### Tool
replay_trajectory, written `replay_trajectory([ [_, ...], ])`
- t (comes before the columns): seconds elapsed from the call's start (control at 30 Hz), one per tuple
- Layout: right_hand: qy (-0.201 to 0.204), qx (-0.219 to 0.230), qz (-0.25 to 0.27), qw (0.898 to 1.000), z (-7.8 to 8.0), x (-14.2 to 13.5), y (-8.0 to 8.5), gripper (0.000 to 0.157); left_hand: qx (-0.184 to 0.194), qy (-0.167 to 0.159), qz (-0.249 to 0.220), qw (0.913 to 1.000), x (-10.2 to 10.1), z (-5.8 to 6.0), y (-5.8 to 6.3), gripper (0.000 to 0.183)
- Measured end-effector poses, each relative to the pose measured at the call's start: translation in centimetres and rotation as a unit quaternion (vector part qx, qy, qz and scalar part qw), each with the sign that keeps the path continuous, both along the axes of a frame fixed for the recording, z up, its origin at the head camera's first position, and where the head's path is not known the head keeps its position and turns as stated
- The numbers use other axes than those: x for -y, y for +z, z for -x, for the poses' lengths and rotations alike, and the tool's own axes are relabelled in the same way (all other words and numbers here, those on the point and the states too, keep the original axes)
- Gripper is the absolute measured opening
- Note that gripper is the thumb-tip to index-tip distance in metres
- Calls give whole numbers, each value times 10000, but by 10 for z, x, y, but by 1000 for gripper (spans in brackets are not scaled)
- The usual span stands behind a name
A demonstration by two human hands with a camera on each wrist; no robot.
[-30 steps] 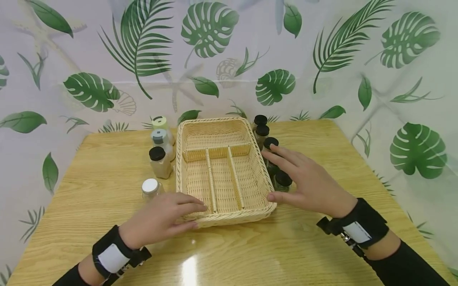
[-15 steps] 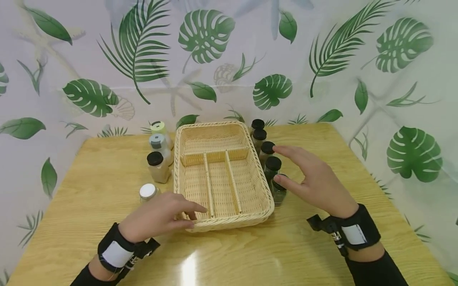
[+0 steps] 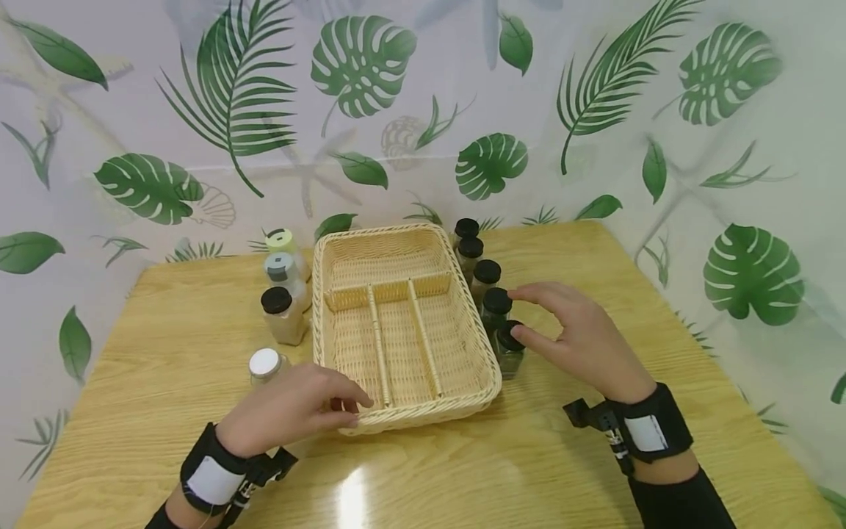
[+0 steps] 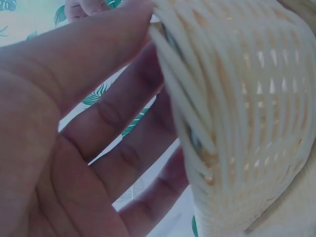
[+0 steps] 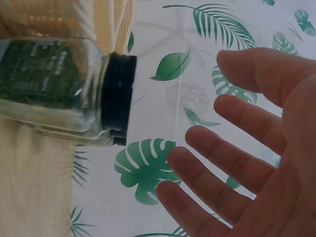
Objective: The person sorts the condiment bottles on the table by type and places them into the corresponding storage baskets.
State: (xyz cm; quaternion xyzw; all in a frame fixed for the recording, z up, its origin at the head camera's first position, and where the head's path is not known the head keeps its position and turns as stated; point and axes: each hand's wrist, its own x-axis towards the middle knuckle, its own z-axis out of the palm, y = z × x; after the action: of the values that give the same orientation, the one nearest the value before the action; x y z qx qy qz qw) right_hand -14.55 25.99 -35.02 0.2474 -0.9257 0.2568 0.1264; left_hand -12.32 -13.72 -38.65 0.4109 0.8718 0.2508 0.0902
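A wicker basket (image 3: 423, 420) with four compartments lies in the middle of the table. At its near left corner my left hand (image 3: 297, 408) holds the rim, the thumb outside and the fingers reaching over it; the left wrist view shows the woven wall (image 4: 256, 113) close up. My right hand (image 3: 581, 334) is beside the black-lidded jars at the basket's right, fingers spread and relaxed. Nearest to it is a jar of green dried herb (image 5: 44, 81) with a black lid (image 5: 118, 98); in the right wrist view a gap separates fingers and lid.
Left of the basket stand a white-lidded jar (image 3: 266, 365), a black-lidded jar (image 3: 284, 319), a grey-lidded jar (image 3: 283, 268) and a yellow-green-lidded one (image 3: 280, 240). Several black-lidded jars (image 3: 486, 275) line its right side. A leaf-patterned cloth (image 3: 423, 110) hangs behind the wooden table (image 3: 463, 477).
My right hand has drawn back from the basket's right rim and now is just right of the jars. The left hand stays at the near left corner, fingers more bent. The view has shifted slightly.
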Motion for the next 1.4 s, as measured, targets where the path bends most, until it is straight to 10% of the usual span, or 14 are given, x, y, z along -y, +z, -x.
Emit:
replay_trajectory([
  [1.4,-14,898,-598,9942,6,1,-30,50,-222,34,-103,9997,8,-2,0,28],
])
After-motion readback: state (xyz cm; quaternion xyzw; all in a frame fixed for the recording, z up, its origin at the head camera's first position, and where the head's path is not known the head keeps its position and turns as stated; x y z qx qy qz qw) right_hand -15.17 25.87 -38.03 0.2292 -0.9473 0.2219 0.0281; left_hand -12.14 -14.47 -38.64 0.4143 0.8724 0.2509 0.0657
